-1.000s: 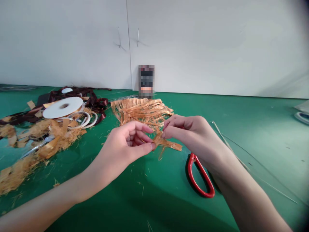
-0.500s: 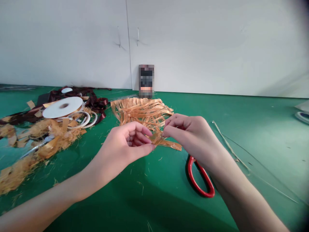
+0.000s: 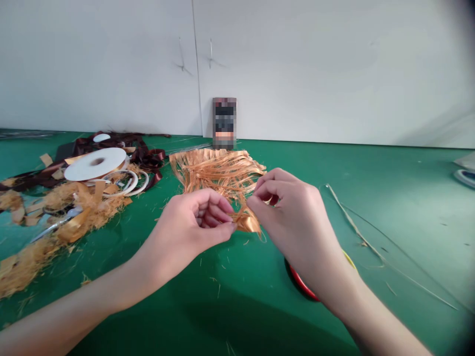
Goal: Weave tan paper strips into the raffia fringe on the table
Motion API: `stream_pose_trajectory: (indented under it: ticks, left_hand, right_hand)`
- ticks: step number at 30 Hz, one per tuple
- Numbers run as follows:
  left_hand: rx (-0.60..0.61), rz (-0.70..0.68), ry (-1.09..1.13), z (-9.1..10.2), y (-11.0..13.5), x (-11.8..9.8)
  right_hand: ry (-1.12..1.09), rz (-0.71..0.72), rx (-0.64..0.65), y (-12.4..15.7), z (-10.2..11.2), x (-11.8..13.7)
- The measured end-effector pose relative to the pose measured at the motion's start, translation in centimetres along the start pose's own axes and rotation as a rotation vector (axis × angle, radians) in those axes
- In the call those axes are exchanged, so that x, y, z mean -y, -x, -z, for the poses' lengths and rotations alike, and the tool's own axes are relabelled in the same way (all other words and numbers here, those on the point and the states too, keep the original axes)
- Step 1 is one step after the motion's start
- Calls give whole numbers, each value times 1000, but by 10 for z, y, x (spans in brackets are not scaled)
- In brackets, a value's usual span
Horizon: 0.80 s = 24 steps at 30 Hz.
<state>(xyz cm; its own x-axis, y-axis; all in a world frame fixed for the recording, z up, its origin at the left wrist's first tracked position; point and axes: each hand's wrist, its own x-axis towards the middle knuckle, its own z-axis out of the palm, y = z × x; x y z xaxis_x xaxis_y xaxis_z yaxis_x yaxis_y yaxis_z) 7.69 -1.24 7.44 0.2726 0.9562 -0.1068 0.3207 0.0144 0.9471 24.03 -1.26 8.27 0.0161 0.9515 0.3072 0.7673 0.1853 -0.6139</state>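
Observation:
Between my hands is a short piece of tan ribbon [image 3: 249, 222], shiny at one end and frayed into threads. My left hand [image 3: 198, 217] pinches its left end between thumb and fingertips. With thumb and forefinger closed, my right hand [image 3: 287, 202] pinches fine threads at the ribbon's upper right; the exact threads are partly hidden by the fingers. Just beyond lies a heap of fringed tan ribbon strips [image 3: 218, 168] on the green table. Scissors with a red handle [image 3: 302, 284] lie mostly covered by my right wrist.
At the left, a white spool [image 3: 95, 164] stands among dark brown ribbon [image 3: 143, 154], white rings [image 3: 139, 184] and tan frayed scraps [image 3: 83, 212]. A blurred-out phone-like object [image 3: 224, 123] leans on the white wall. Thin wire-like stems [image 3: 356, 230] lie at the right.
My right hand has moved slightly and turned, now covering more of the scissors. The ribbon's shiny end has come into view between my hands. My left hand has hardly moved.

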Motion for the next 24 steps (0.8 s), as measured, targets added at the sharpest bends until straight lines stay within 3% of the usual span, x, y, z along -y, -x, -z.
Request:
stream_pose_trajectory:
  ticks: [7,13,19,24]
  left_hand:
    - [-17,-24,-18,0,1,-1]
    - [-27,-46,-27,2,0,1]
    - [-34,-29,203,4,-3,6]
    - [-19,3,325,4,-4,7]
  right_hand:
    - [228,127,-170,4,-8,0]
    - [231,114,-177,3,-11,-2]
    - [-71,-95,19,-7,1,-6]
    - [-137,-231,266,-12,9,-10]
